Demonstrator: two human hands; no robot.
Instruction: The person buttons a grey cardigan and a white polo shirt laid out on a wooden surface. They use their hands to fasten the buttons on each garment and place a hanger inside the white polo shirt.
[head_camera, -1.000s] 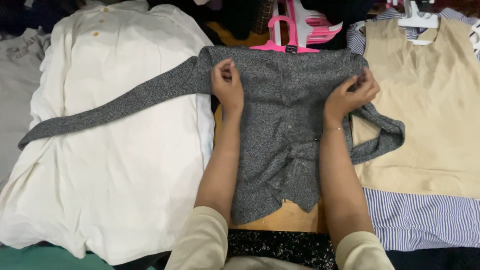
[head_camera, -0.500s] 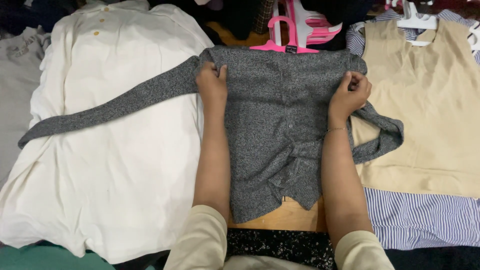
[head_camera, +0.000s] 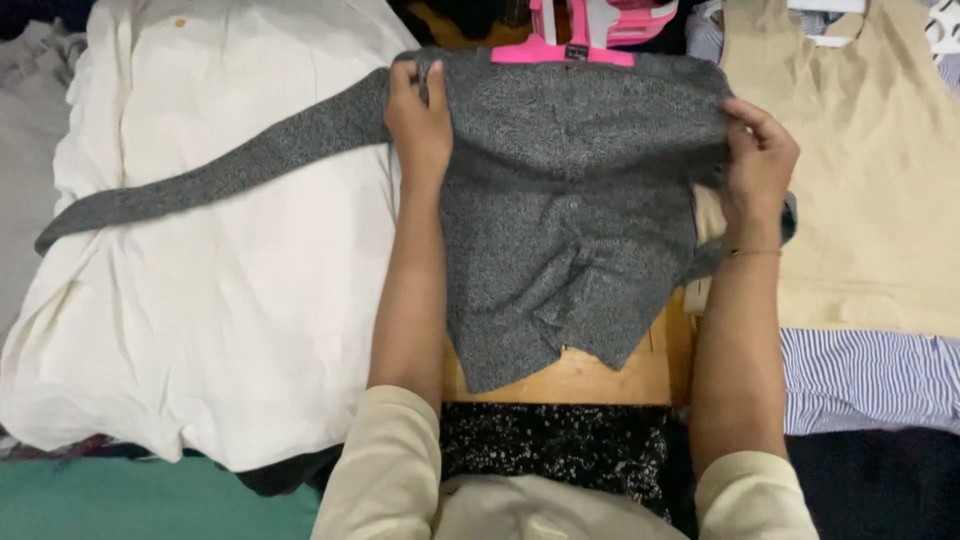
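right sleeve now folded under, grey speckled sweater flat (hands gripping shoulders)

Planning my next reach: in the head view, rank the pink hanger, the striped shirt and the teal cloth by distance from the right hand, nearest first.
1. Pink hanger: up and to the left of the right hand, at the grey sweater's top edge.
2. Striped shirt: below the hand, on the right side.
3. Teal cloth: far bottom-left corner.

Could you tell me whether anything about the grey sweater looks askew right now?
Yes: the grey sweater lies lopsided. Its long sleeve trails out across the white shirt, while the left hand and right hand grip its shoulders.
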